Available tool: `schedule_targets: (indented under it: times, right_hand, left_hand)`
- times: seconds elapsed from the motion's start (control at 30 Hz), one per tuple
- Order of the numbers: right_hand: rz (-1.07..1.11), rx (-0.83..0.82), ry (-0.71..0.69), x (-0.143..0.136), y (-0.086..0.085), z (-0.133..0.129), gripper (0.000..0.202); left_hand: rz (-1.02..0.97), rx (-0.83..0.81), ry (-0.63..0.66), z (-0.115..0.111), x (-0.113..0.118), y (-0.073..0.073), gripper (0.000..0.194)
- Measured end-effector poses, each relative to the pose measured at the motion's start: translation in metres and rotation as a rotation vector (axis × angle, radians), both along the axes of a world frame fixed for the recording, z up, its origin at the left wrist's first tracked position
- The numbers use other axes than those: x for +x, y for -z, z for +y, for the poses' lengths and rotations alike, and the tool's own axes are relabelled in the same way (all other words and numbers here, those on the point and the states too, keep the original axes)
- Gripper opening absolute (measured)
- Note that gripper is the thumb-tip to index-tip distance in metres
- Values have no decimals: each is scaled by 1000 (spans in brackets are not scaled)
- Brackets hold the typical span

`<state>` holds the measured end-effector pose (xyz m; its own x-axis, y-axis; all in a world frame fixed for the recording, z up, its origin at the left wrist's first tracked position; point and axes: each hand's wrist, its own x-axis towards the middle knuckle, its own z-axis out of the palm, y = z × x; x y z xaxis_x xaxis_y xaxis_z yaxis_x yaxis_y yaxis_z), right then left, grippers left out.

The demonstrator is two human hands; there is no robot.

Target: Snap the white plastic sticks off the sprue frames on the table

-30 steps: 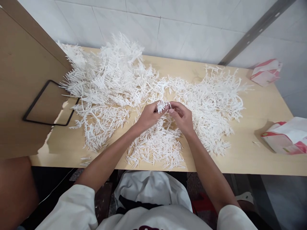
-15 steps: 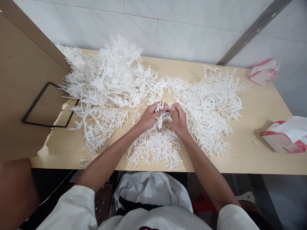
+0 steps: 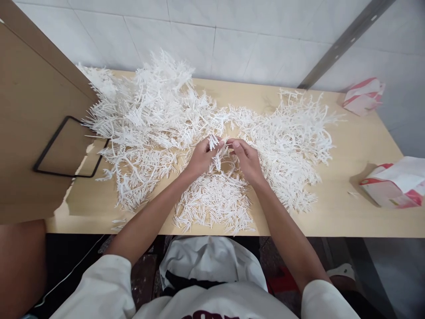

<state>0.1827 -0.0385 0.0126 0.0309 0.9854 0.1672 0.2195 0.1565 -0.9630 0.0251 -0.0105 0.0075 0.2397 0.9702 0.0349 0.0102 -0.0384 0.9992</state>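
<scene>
Near the middle of the table, my left hand (image 3: 201, 156) is closed on a white branched plastic piece (image 3: 217, 160), whose tips stick out above and below the fingers. My right hand (image 3: 246, 158) is just to its right, thumb and forefinger pinched at the piece's right side; what lies between those fingertips is too small to make out. Below both hands lies a heap of short loose white sticks (image 3: 215, 201). A tall pile of white branched pieces (image 3: 149, 106) rises at the back left, and another pile (image 3: 292, 137) spreads to the right.
A cardboard sheet (image 3: 33, 115) stands at the left with a black wire frame (image 3: 49, 141) against it. Two red-and-white paper boxes, one nearer (image 3: 392, 186) and one farther (image 3: 364, 95), sit at the right. A metal post (image 3: 345, 40) runs along the tiled wall.
My hands have moved slightly up and apart. The white piece has shifted left with my left hand, and my right fingers have spread a little from it.
</scene>
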Motion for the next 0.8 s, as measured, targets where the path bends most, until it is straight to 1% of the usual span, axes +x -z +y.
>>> schedule_targets:
  times: [0.03, 0.1, 0.23, 0.33, 0.4, 0.47, 0.5, 0.57, 0.63, 0.7, 0.8]
  right_hand:
    - [-3, -11, -8, -1, 0, 0, 33]
    - [-6, -14, -6, -3, 1, -1, 32]
    - [-72, 59, 107, -4, 5, -2, 31]
    - [-244, 155, 186, -4, 7, -4, 34]
    - [-353, 217, 170, -3, 6, -5, 36]
    - [-384, 225, 81, -1, 2, -5, 37]
    - [-360, 203, 11, 1, 0, -5, 37]
    - [-239, 126, -128, 3, -3, -6, 37]
    - [-80, 50, -216, 4, -4, -6, 37]
    - [56, 1, -253, 3, -2, -6, 36]
    - [166, -42, -239, 2, 3, -5, 33]
  left_hand:
    - [62, 60, 34, -1, 0, 0, 39]
    - [143, 113, 92, -2, 1, 2, 38]
    - [103, 112, 123, -3, 2, 5, 33]
    - [106, 118, 113, -4, 1, 4, 27]
    - [102, 142, 139, -2, -1, 1, 23]
    - [69, 148, 236, 1, -5, -1, 24]
    - [46, 137, 294, 2, -8, -2, 25]
    - [-19, 87, 395, 5, -12, -3, 27]
    - [-108, 22, 457, 5, -14, -4, 27]
    - [-184, -54, 482, 4, -13, -4, 28]
    - [-208, -123, 439, 1, -11, -5, 34]
